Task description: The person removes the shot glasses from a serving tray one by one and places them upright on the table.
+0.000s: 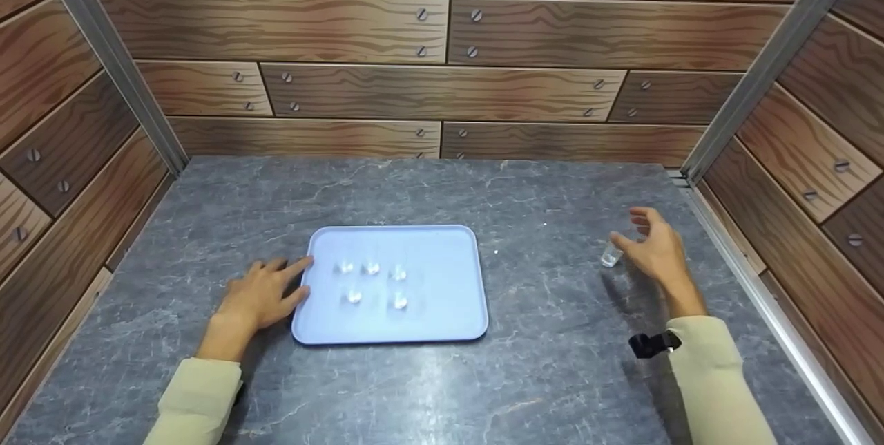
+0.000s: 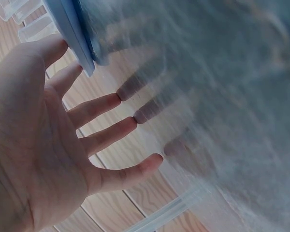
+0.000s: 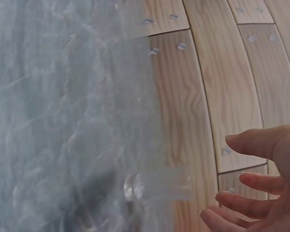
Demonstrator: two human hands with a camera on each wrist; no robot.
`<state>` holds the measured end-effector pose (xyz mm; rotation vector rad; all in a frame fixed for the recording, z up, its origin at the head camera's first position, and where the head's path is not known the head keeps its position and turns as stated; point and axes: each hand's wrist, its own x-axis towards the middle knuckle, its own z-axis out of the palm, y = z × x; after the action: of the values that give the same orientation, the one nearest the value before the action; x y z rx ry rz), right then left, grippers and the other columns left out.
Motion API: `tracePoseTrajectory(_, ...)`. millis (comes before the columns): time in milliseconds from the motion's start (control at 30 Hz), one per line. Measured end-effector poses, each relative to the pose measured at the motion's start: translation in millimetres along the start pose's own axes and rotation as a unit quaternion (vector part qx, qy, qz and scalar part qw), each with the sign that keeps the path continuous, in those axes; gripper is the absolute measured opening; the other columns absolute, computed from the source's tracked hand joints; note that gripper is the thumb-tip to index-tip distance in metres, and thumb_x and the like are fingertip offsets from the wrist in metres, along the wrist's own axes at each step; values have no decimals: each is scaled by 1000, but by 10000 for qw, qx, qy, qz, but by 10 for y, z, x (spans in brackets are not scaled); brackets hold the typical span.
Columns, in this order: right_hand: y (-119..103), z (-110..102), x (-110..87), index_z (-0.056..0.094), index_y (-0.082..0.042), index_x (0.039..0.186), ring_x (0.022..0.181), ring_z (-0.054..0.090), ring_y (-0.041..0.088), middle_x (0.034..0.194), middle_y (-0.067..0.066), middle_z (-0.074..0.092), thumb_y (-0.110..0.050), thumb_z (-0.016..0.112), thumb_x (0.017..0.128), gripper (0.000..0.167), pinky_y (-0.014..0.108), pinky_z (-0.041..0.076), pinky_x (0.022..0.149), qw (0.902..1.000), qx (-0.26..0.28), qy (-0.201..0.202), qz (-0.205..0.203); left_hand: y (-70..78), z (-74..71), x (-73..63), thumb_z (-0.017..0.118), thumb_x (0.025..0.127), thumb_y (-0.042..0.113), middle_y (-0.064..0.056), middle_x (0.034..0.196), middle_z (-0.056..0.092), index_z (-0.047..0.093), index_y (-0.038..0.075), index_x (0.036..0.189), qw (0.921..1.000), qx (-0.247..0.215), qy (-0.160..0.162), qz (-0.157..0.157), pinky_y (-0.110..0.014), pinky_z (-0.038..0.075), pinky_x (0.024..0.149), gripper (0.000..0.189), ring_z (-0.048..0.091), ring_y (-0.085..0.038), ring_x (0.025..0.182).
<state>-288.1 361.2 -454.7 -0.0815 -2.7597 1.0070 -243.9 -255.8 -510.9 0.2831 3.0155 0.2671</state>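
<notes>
A light blue tray (image 1: 442, 286) lies on the table and bears several small clear shot glasses (image 1: 353, 296) in two rows. Thumb and forefinger of my left hand (image 1: 259, 298) touch its left rim, and the other fingers are spread on the tabletop. In the left wrist view, that hand (image 2: 48, 140) has its fingers extended beside the tray's edge (image 2: 72, 34). To the right, one more shot glass (image 1: 610, 255) stands upright on the table. My right hand (image 1: 656, 251) is beside it, fingers loosely bent. The right wrist view shows a gap between the glass (image 3: 159, 184) and the fingertips (image 3: 224, 195).
The grey marbled table (image 1: 428, 390) is bounded by wood-patterned walls (image 1: 442, 92) at the back and both sides. Metal corner posts (image 1: 780, 61) and a metal rail (image 1: 780, 324) border it. A black wrist mount (image 1: 652, 345) sits at the right cuff.
</notes>
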Motion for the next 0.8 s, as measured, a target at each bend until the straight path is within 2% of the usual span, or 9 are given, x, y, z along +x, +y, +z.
tracePoseTrajectory(233,-214,63,-22,56,9,137,131,55,51,138,34,60,-9,72,94,49,57,49,108,9970,267,464,-552,9,-5,-6,52,105,47,-26,154,48,43,28,158,10000,-2,-26,-18,-82,42,92,57,46,-55,137)
tracePoseTrajectory(333,-298,126,-19,58,9,134,130,57,48,136,33,62,-5,72,93,45,55,50,108,9952,434,546,-692,17,-12,-2,52,105,47,-26,154,48,43,27,158,10000,-21,-36,8,-82,42,92,58,46,-55,136)
tracePoseTrajectory(633,-524,413,-90,62,9,129,127,60,47,132,31,65,0,73,89,42,53,51,107,9924,772,211,-939,3,-5,-4,54,104,46,-28,152,50,45,26,157,9999,-28,60,110,-84,43,88,57,47,-57,134)
tracePoseTrajectory(800,-636,513,-137,64,7,129,126,61,45,131,29,66,0,74,89,41,53,52,107,9912,807,28,-1045,-3,-10,-10,53,104,46,-28,153,49,44,26,158,10000,-38,9,92,-85,41,89,57,46,-58,135)
